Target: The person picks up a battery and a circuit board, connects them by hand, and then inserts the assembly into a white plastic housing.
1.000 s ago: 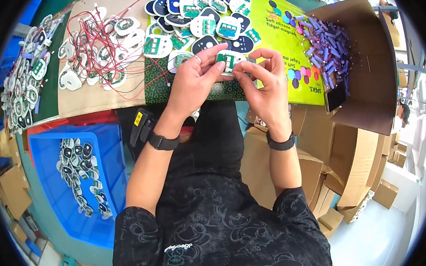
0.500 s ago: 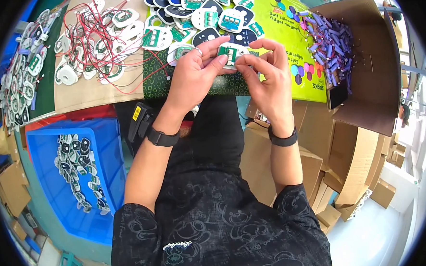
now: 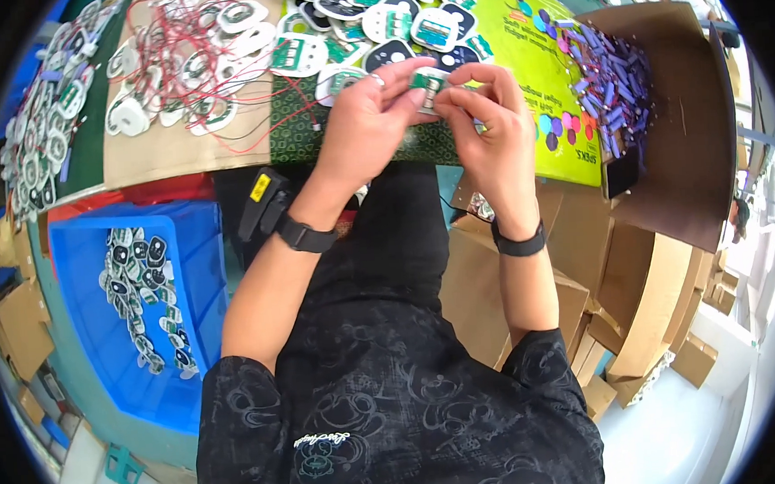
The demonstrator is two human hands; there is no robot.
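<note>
My left hand [image 3: 368, 120] clamped the green-and-white board [image 3: 427, 81], likely to steady it; right hand [image 3: 491, 123] at its edge, couldn't tell if gripping. Board pile [image 3: 386, 24] sat near, presumably for reach.

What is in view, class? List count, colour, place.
held piece: one, white and green, centre
loose pieces: many, white, green, navy, upper centre
wired pieces: many, white, red leads, upper left
mixed pile: one, white and green, far left
cylinders: many, purple, upper right
carton: one, brown, upper right
mat: one, lime, beside carton
bin: one, blue, lower left
boxes: several, brown, lower right
left hand: one, bare, holding piece
right hand: one, bare, at piece
</note>
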